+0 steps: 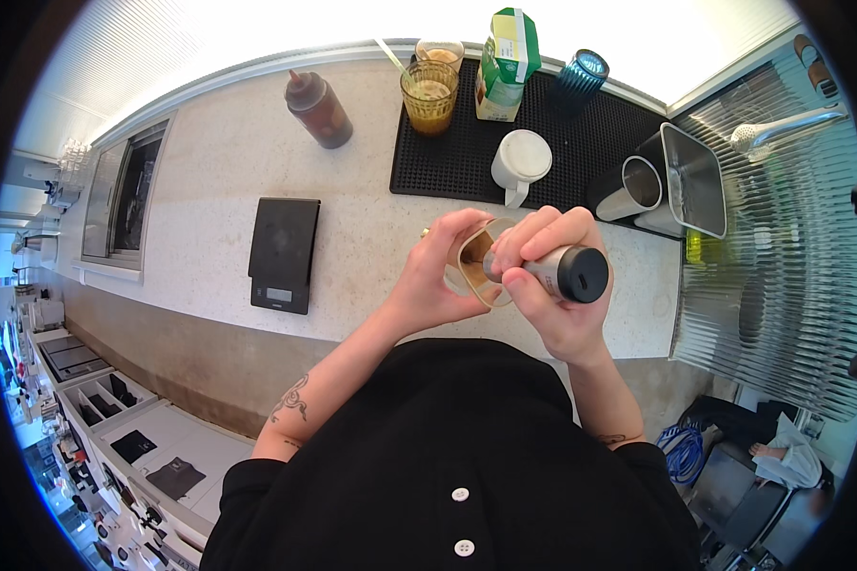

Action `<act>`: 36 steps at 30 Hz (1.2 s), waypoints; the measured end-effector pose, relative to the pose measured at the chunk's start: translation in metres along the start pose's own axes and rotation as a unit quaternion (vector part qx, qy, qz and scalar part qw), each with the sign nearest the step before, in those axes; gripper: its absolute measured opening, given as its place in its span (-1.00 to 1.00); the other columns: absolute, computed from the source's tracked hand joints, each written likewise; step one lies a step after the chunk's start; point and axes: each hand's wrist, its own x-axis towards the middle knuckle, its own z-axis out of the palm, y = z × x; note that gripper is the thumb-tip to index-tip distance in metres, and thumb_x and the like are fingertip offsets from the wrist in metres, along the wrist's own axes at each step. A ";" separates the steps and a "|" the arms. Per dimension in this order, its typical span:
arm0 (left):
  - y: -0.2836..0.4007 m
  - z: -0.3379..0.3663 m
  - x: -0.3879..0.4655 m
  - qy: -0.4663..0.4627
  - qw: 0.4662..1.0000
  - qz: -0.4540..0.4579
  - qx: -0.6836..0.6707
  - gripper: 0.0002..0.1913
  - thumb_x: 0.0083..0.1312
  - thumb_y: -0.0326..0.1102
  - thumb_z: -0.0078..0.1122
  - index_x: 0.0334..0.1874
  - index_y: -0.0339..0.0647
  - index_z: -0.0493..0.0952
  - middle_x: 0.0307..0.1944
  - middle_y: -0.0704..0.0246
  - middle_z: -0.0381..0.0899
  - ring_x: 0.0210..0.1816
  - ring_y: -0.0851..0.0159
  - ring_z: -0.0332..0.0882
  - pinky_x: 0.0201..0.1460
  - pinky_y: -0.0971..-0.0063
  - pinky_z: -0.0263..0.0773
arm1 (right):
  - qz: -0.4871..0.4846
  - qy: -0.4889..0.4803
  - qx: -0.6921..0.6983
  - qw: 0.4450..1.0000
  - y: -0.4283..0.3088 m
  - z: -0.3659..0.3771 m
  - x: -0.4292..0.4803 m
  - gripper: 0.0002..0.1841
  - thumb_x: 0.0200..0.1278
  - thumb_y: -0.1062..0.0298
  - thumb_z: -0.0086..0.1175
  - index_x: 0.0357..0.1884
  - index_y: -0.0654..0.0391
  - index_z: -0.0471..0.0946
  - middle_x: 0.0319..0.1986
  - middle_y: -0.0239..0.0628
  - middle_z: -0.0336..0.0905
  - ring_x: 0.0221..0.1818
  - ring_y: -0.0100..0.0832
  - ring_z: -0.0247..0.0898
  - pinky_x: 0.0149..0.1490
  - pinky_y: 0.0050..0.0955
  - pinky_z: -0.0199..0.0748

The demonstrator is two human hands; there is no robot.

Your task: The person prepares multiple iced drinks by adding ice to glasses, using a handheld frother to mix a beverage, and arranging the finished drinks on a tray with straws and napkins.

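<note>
My left hand [428, 278] is wrapped around a clear drinking glass [464, 277] with brown contents, tilted so its mouth faces my right hand. My right hand [564, 285] grips a metal handheld frother or mixer with a black end cap [583, 275]; its lower end is at the glass's mouth, and its tip cannot be made out. Beyond my hands a white mug [522, 157] rests on a black rubber mat [457, 175]. Also on the mat are an amber ribbed glass [428, 100] with a straw and a green-and-white carton [505, 68]. To the left lies a black digital scale [284, 250].
A brown squeeze bottle [319, 110] stands at the back of the counter. Metal containers [693, 178] are at the right, by a ribbed glass panel [764, 271]. A blue glass [584, 71] is at the mat's back. At lower right, another person sits, partly visible.
</note>
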 end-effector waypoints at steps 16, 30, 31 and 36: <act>0.004 0.000 0.002 0.005 1.000 -0.004 0.015 -0.19 -0.04 -0.30 0.55 0.27 -0.19 0.27 0.14 0.22 0.50 0.12 0.18 0.54 0.15 0.30 0.46 | 0.010 -0.019 -0.016 1.000 -0.003 0.000 0.001 -0.77 0.09 0.59 0.23 -0.27 0.16 0.41 -0.38 -0.31 0.49 -0.32 -0.48 0.43 -0.18 -0.51 0.37; 0.005 0.001 0.004 0.006 1.000 -0.009 -0.002 -0.17 -0.07 -0.28 0.57 0.27 -0.17 0.27 0.10 0.23 0.52 0.10 0.18 0.55 0.13 0.30 0.46 | 0.019 -0.047 -0.053 0.997 -0.011 -0.006 0.001 -0.79 0.21 0.61 0.14 -0.22 0.18 0.33 -0.38 -0.25 0.45 -0.33 -0.45 0.43 -0.07 -0.37 0.49; 0.005 0.001 0.004 0.006 1.000 -0.006 0.003 -0.17 -0.07 -0.28 0.58 0.27 -0.17 0.27 0.10 0.23 0.52 0.10 0.17 0.55 0.13 0.30 0.46 | 0.020 -0.046 -0.058 0.997 -0.010 -0.006 0.000 -0.78 0.21 0.61 0.14 -0.22 0.18 0.33 -0.37 -0.26 0.45 -0.33 -0.45 0.43 -0.08 -0.38 0.48; 0.001 0.002 0.003 0.000 1.000 0.012 0.009 -0.15 -0.07 -0.30 0.58 0.27 -0.15 0.25 0.09 0.23 0.52 0.08 0.17 0.56 0.12 0.30 0.46 | -0.002 0.008 -0.053 0.999 -0.005 -0.002 -0.001 -0.77 0.13 0.57 0.25 -0.27 0.15 0.40 -0.39 -0.34 0.49 -0.37 -0.56 0.38 -0.24 -0.57 0.33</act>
